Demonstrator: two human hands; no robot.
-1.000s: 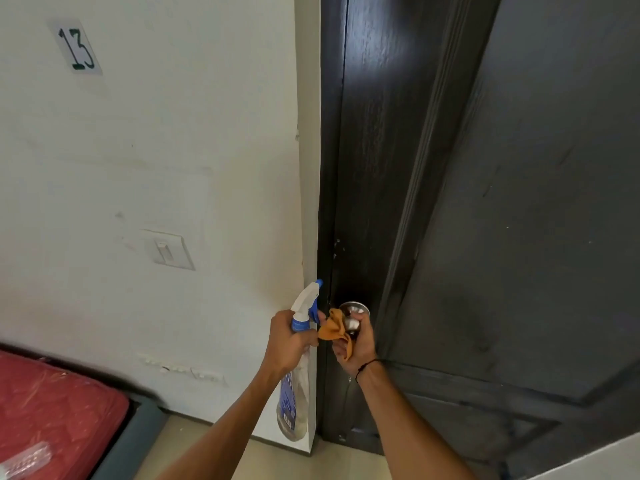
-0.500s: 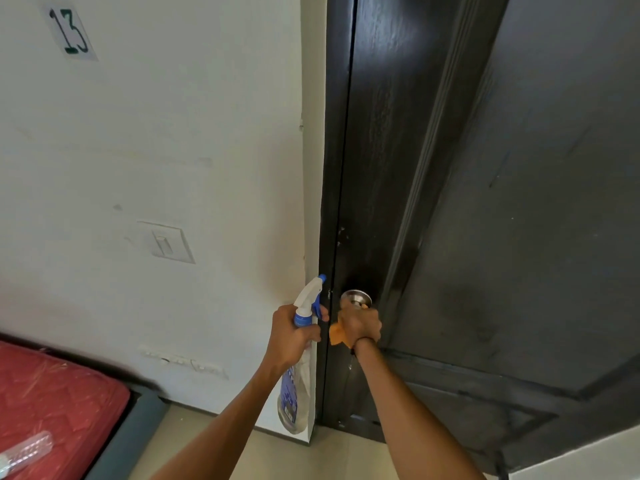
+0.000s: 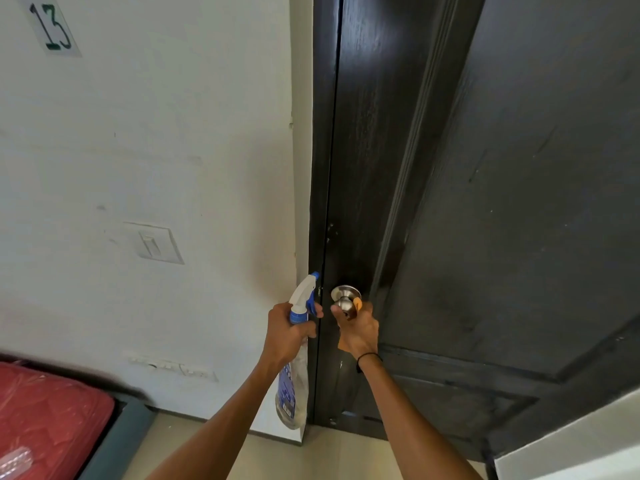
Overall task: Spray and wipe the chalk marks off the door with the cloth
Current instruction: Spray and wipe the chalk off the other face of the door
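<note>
Since a second ago the right hand [image 3: 358, 329] has closed over the round metal door knob [image 3: 343, 300], and the orange cloth [image 3: 357, 303], which then hung loose in front of the knob, is now bunched inside the fist so that only a small corner shows between the fingers. The thumb and fingers curl round the knob with the cloth trapped against it. A thin black band sits on that wrist. The left hand [image 3: 287, 332] has hardly shifted: its fingers wrap the neck of the spray bottle [image 3: 298, 308], one finger at the blue trigger, the white nozzle pointing up toward the door edge and the clear body hanging below the fist. The dark door [image 3: 519, 202] fills the right side of the view, shut or nearly shut against its frame; I cannot make out any chalk marks on it. On the white wall [image 3: 173, 150] to the left are a light switch [image 3: 156, 244] and a label reading 13 [image 3: 52, 27]. A red mattress [image 3: 45, 417] lies at lower left.
</note>
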